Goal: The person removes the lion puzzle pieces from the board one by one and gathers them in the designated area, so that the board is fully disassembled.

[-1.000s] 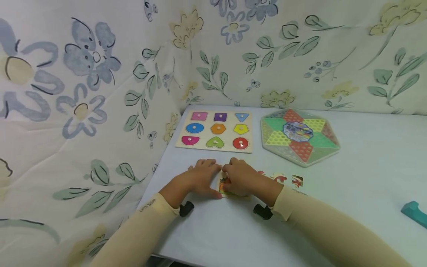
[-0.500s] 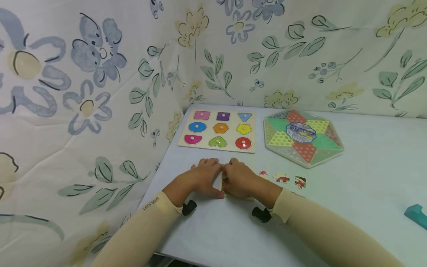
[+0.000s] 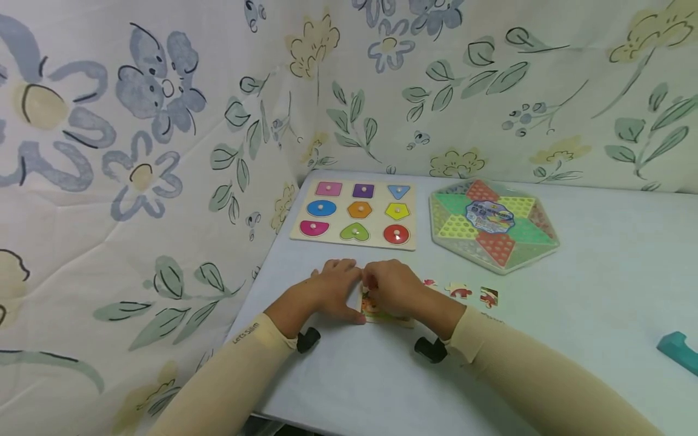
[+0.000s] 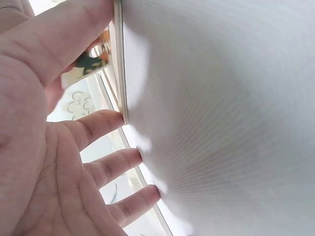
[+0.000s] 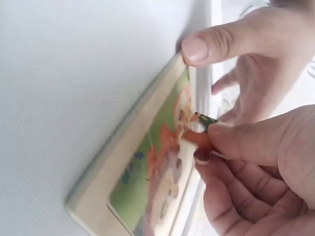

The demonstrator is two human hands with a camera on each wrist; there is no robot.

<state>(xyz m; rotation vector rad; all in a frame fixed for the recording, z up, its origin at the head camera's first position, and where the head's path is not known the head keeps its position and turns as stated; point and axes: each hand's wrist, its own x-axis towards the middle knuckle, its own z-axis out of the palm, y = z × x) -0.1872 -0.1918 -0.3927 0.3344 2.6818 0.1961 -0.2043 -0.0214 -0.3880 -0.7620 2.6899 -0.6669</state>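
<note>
A small wooden tray puzzle [image 5: 125, 152] lies on the table, its picture green and orange with several pieces fitted in. My left hand [image 3: 335, 293] rests on the table at its left edge, fingers spread. The thumb [image 5: 197, 49] touches one corner, and the index fingertip touches the edge farther along. My right hand [image 3: 397, 287] is over the tray and pinches a jigsaw piece [image 5: 199, 137] between thumb and index finger. That piece, orange with dark green, is tilted just above the picture; whether it touches cannot be told. In the head view the right hand hides much of the tray.
Loose jigsaw pieces [image 3: 459, 290] lie right of the tray, partly behind the right forearm. A shape-knob board [image 3: 353, 212] and a hexagonal Chinese checkers set [image 3: 493, 224] are behind. A teal object [image 3: 678, 350] sits at far right. Floral cloth [image 3: 245, 121] hangs around the table.
My right hand has shifted slightly, knuckles raised, showing more of the tray's lower left picture. The left hand stays at the tray's edge. The head view has moved a little.
</note>
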